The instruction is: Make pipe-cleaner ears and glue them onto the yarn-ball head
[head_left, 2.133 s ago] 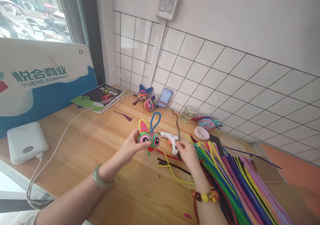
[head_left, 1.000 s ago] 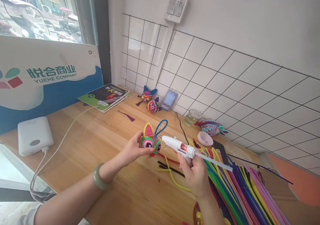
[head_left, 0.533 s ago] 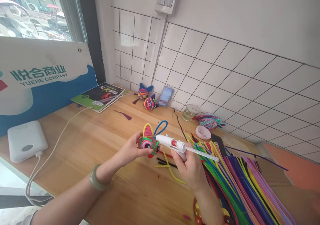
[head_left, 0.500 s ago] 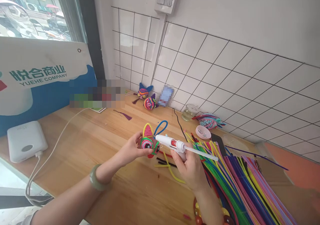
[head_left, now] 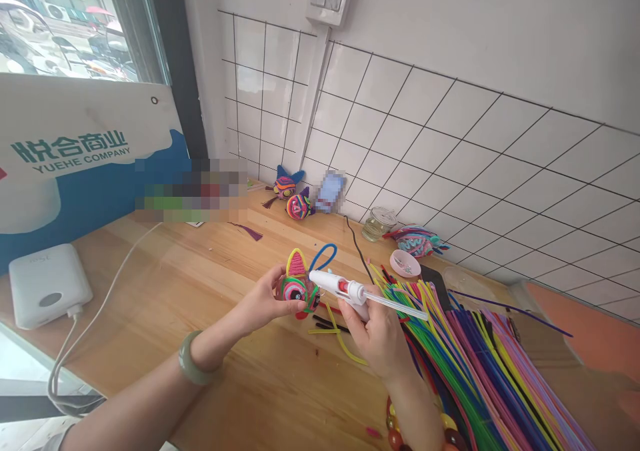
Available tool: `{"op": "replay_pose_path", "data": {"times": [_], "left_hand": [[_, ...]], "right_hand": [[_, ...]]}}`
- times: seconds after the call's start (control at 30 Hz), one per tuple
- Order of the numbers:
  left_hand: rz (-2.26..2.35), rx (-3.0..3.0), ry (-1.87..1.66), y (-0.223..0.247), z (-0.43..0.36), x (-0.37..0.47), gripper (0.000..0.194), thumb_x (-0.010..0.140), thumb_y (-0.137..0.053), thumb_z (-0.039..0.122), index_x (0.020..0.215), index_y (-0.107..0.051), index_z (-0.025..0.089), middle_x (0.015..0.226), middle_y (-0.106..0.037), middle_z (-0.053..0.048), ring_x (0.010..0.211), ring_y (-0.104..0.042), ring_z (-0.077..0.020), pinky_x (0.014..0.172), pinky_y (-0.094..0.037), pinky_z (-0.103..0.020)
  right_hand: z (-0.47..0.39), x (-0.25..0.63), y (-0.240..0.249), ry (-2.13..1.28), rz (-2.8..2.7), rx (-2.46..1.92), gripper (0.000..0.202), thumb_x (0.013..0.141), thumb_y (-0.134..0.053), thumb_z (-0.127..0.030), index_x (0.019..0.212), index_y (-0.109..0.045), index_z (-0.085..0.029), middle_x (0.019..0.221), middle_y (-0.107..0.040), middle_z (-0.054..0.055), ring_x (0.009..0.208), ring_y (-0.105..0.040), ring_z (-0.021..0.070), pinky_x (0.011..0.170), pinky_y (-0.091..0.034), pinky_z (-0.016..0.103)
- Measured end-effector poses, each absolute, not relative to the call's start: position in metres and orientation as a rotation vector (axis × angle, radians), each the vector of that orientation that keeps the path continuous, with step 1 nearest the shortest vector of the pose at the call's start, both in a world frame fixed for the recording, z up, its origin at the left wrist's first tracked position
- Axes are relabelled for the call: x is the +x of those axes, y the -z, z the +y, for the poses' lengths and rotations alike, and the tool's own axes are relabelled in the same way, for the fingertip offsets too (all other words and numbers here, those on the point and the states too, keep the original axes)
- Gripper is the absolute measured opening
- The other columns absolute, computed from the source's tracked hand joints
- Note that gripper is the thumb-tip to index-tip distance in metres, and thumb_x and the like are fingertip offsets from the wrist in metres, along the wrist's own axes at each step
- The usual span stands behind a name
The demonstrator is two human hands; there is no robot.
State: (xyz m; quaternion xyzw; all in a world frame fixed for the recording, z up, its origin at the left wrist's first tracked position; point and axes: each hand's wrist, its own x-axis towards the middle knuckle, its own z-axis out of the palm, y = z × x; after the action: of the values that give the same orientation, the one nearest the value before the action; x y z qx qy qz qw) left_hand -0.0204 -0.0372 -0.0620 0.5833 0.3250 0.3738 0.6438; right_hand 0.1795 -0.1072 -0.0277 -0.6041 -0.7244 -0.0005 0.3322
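Note:
My left hand (head_left: 265, 297) is closed around a small pipe-cleaner animal head (head_left: 295, 288) with round eyes, a green-and-pink face and a pink ear edged in yellow. A loop of blue pipe cleaner (head_left: 324, 256) stands up from its top, on the right. In my right hand (head_left: 377, 334) is a white hot glue gun (head_left: 340, 285), with a clear glue stick (head_left: 395, 303) jutting from its back. The gun's nozzle points left and meets the head near the base of the blue loop; whether glue is coming out is too small to see.
Bundles of coloured pipe cleaners (head_left: 480, 371) cover the right side of the wooden table (head_left: 240, 397). Behind them are a pink bowl (head_left: 405, 263) and a glass jar (head_left: 379, 224). Two finished-looking heads (head_left: 299, 205) sit by the wall. A white power bank (head_left: 50, 285) trails a cable at left.
The camera view has shifted slightly. The glue gun has moved a little to the left against the head; both hands keep their grip.

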Motion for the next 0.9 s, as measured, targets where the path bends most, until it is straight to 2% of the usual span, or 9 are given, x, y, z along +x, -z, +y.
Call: {"op": "replay_pose_path", "data": {"times": [0.53, 0.9], "left_hand": [[0.737, 1.341, -0.853, 0.0602, -0.0382, -0.0199, 0.052, 0.062, -0.073, 0.028, 0.106, -0.048, 0.016, 0.1, -0.059, -0.007, 0.089, -0.056, -0.0199, 0.077, -0.045, -0.029], [0.729, 1.308, -0.862, 0.061, -0.0374, -0.0185, 0.054, 0.06, -0.074, 0.031, 0.106, -0.049, 0.017, 0.103, -0.06, -0.007, 0.092, -0.057, -0.0224, 0.079, -0.044, -0.031]], "right_hand": [[-0.1058, 0.1804, 0.0302, 0.089, -1.919, -1.562, 0.021, 0.084, -0.047, -0.034, 0.095, -0.049, -0.016, 0.078, -0.064, 0.01, 0.069, -0.062, 0.0241, 0.061, -0.049, 0.035], [-0.1057, 0.1817, 0.0329, 0.141, -1.932, -1.552, 0.024, 0.085, -0.047, -0.035, 0.101, -0.049, -0.017, 0.082, -0.065, 0.01, 0.072, -0.063, 0.0243, 0.063, -0.05, 0.035]]}}
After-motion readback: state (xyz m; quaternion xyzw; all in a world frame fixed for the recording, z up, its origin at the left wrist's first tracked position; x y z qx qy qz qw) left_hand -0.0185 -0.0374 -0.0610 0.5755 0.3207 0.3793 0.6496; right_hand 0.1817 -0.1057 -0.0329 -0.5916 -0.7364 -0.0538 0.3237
